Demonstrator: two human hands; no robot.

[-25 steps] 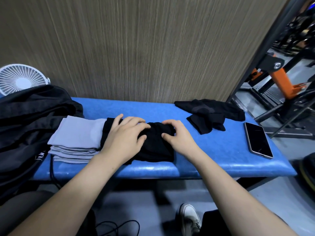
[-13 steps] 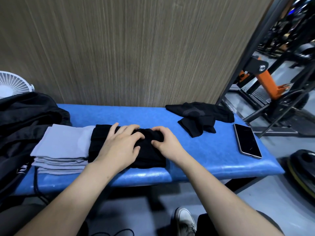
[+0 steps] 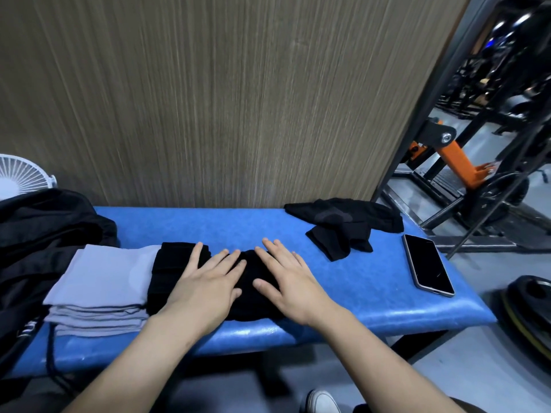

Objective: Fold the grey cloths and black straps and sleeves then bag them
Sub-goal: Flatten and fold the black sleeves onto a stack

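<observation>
Behind everything stands the brown wood-grain wall panel (image 3: pixel 223 99), and in front of it runs the long blue padded vinyl bench (image 3: pixel 372 281) you are working on. At its left end slumps a large black fabric bag (image 3: pixel 44 234), with a round white plastic fan (image 3: pixel 18 177) showing behind it. Beside the bag, on the bench, sits the stack of folded grey cloths (image 3: pixel 101 281), and touching its right edge is the folded black sleeve (image 3: pixel 173 269) you are pressing down. Your left hand (image 3: pixel 205 281) lies flat on it with fingers straight and spread; your right hand (image 3: pixel 286 278) lies flat on its right part the same way, fingers straight, gripping nothing. Toward the far right of the bench lies a loose heap of unfolded black sleeves and straps (image 3: pixel 343 225), apart from your hands. Near the right end rests a flat black smartphone (image 3: pixel 428 269), screen dark
</observation>
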